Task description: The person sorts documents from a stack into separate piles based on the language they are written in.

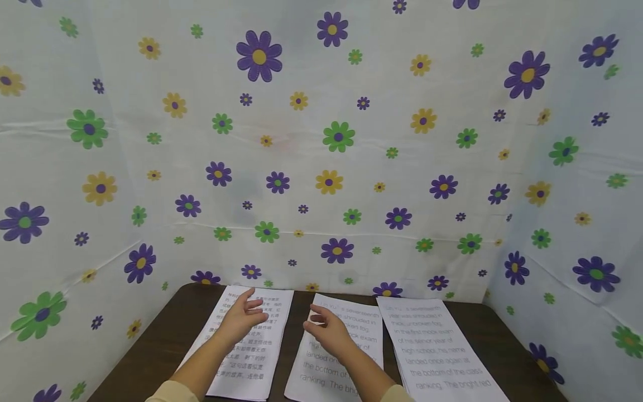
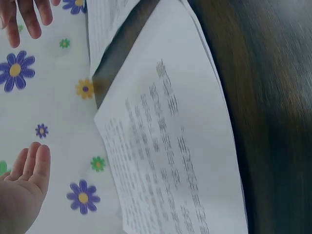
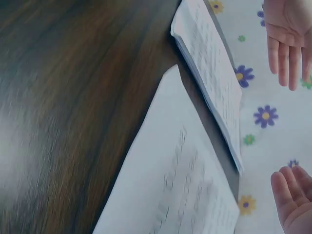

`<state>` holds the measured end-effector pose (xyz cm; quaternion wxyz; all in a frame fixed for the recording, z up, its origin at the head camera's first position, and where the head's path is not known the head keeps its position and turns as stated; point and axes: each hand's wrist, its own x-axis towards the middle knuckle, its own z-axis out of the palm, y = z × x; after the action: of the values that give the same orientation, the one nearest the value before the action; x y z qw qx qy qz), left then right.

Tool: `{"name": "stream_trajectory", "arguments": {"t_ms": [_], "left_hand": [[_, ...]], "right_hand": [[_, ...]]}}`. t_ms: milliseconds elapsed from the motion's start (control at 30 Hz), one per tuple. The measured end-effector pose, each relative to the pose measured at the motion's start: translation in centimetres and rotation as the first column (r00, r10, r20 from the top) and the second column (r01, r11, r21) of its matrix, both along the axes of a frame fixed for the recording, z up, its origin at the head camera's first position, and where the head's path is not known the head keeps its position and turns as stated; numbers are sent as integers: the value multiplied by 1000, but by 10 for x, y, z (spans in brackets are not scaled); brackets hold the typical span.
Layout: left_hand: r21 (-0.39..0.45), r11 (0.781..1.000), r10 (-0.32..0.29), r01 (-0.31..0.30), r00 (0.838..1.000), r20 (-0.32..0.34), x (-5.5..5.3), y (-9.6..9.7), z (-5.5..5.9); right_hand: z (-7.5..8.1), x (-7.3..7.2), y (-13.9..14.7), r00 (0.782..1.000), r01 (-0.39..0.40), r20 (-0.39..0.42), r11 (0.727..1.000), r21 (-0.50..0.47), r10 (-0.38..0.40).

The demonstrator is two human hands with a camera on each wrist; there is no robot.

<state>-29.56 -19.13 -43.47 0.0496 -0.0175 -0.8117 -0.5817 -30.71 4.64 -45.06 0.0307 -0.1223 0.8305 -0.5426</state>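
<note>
My left hand [image 1: 242, 320] hovers over a stack of paper sheets [image 1: 273, 329] printed with Chinese characters. Its fingers are relaxed and spread, with nothing held. Above the middle stack of sheets [image 1: 308, 365], printed in large English text, my right hand [image 1: 330, 335] hangs in the air with loosely bent, empty fingers. The palms roughly face each other. From the left wrist, the left hand [image 2: 24, 192] appears apart from the sheets [image 2: 195, 117]. In the right wrist view, the right hand [image 3: 295, 202] likewise shows apart from the English sheets [image 3: 161, 161].
A third stack of English-printed sheets [image 1: 437, 346] lies at the right of the dark wooden table [image 1: 156, 335]. White cloth [image 1: 301, 67] with purple, green and yellow flowers encloses the table at the back and both sides.
</note>
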Motion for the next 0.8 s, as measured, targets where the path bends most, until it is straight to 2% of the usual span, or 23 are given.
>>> {"name": "stream_trajectory", "arguments": {"t_ms": [367, 800], "left_hand": [[46, 998, -44, 45, 999, -31, -8, 30, -5], [63, 995, -76, 77, 997, -22, -11, 55, -10]], "right_hand": [[1, -3, 40, 996, 85, 28, 996, 27, -86], [-2, -1, 86, 986, 165, 16, 986, 36, -166]]}}
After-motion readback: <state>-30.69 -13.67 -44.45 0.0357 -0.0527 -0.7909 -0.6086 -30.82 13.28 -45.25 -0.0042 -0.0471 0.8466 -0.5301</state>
